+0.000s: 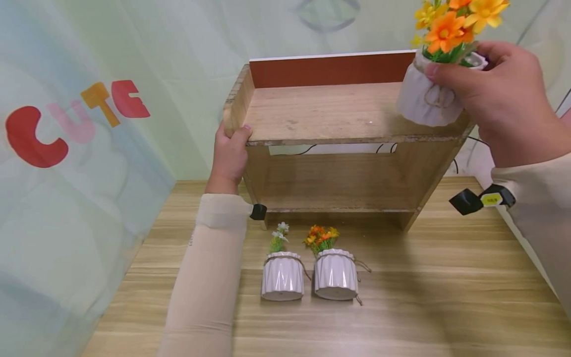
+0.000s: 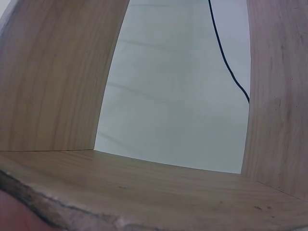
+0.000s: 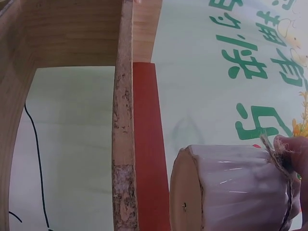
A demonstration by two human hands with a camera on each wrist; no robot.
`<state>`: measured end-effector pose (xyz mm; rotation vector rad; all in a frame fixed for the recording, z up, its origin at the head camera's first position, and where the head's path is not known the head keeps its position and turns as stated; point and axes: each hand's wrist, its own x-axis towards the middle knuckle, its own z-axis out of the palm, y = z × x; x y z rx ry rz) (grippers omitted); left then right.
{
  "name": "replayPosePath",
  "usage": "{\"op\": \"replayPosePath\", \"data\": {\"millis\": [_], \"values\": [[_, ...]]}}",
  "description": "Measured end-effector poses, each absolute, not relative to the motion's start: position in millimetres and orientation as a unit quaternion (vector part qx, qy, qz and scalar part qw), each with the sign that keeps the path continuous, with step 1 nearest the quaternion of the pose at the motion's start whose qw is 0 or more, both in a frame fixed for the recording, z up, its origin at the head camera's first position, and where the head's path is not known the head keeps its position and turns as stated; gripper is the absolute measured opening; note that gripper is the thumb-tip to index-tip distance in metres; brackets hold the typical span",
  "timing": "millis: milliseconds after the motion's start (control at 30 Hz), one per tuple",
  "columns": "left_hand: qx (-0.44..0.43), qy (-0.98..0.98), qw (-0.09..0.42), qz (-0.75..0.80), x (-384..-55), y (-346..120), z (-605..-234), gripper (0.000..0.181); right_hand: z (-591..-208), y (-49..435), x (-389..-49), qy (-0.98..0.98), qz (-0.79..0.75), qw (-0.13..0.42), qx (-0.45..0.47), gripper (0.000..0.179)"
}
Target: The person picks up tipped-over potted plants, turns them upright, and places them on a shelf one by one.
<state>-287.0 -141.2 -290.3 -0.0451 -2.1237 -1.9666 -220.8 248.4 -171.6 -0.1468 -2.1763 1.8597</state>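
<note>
My right hand (image 1: 513, 94) pinches the rim of a white fluted flower pot (image 1: 428, 99) with orange and yellow flowers (image 1: 450, 27) and a twine bow. In the head view the pot overlaps the right end of the wooden shelf's top board (image 1: 321, 109). Seen from the right wrist, the pot's underside (image 3: 185, 192) shows beside the board's front edge (image 3: 124, 130). My left hand (image 1: 229, 156) grips the shelf's left side at the top board's front corner, its thumb on top. Only a sliver of that hand (image 2: 19, 216) appears in the left wrist view.
Two more white pots lie on their sides on the wood-grain table (image 1: 468, 267): one with white flowers (image 1: 282, 277), one with orange flowers (image 1: 335, 275). The shelf's lower board (image 1: 334, 183) is behind them. Dark cables (image 2: 224, 53) hang behind the shelf, before a printed curtain (image 1: 187, 74).
</note>
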Motion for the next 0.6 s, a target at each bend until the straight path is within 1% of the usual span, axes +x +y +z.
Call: {"op": "replayPosePath", "data": {"millis": [400, 500, 600], "values": [[-0.015, -0.733, 0.122, -0.669, -284.9, -142.7, -289.4, 0.065, -168.9, 247.4, -227.2, -0.765, 0.627, 0.130, -0.071, 0.084], [-0.015, -0.732, 0.123, -0.670, -284.3, -142.7, -289.1, 0.065, -168.8, 247.4, -227.1, -0.775, 0.614, 0.132, -0.072, 0.083], [-0.015, -0.730, 0.125, -0.672, -283.9, -142.6, -289.1, 0.064, -167.7, 246.5, -226.2, -0.776, 0.613, 0.132, -0.070, 0.078]]}}
